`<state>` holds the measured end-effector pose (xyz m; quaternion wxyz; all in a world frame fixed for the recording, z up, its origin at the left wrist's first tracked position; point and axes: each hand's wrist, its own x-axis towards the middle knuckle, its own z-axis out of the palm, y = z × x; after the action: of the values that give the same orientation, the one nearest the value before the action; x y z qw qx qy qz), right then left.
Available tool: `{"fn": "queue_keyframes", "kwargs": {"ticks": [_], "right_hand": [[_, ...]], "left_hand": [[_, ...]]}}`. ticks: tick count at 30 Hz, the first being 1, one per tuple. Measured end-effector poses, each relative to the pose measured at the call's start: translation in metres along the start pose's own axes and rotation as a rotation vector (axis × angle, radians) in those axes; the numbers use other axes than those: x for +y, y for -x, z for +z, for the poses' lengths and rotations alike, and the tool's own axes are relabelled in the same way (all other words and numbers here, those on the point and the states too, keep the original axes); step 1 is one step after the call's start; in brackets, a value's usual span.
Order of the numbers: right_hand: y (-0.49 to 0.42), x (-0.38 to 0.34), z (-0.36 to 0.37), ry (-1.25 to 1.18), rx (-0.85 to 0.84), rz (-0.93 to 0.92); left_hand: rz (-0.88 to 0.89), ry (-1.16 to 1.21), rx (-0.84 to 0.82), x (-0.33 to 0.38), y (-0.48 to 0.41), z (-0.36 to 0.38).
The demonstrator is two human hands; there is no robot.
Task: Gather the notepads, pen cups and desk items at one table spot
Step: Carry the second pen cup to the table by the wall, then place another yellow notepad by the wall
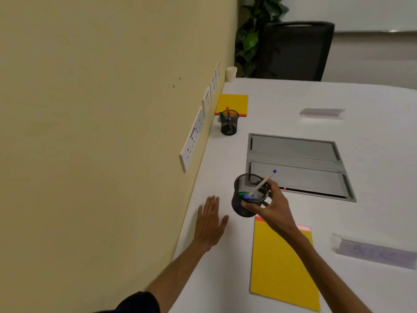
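My right hand (269, 205) grips the rim of a black mesh pen cup (244, 197) with a white blue-capped pen leaning out of it, at the near middle of the white table (372, 211). My left hand (211, 224) lies flat with straight fingers on the table near the wall edge, just left of the cup. A yellow notepad (282, 267) lies under my right forearm. Farther along the wall stands a second black mesh pen cup (229, 124) with several pens, in front of another yellow notepad (232, 103).
A grey metal cable hatch (297, 163) is set into the table. Two name-card strips, one far (321, 112) and one near right (376, 255), lie on the table. A paper cup (231, 73), a black chair (295, 50) and a plant stand at the far end. Wall sockets (193, 138) line the yellow wall.
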<state>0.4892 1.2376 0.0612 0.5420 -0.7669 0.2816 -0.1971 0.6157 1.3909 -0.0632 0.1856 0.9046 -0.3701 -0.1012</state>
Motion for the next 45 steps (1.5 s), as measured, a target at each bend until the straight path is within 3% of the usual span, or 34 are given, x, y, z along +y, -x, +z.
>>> {"fn": "queue_keyframes", "kwargs": {"ticks": [6,13,21,45], "right_hand": [[-0.06,0.025,0.019,0.065,0.01,-0.023],[-0.12,0.044,0.046,0.09,0.044,-0.016],[-0.169,0.056,0.088,0.108,0.065,-0.026],[-0.167,0.085,0.088,0.059,-0.005,0.077]], "left_hand": [[-0.042,-0.096,0.028,-0.041,-0.06,0.016],[0.043,-0.17,0.086,-0.053,-0.063,0.028],[0.009,-0.174,0.087,-0.054,-0.067,0.03],[0.006,-0.134,0.103,-0.052,-0.066,0.029]]}}
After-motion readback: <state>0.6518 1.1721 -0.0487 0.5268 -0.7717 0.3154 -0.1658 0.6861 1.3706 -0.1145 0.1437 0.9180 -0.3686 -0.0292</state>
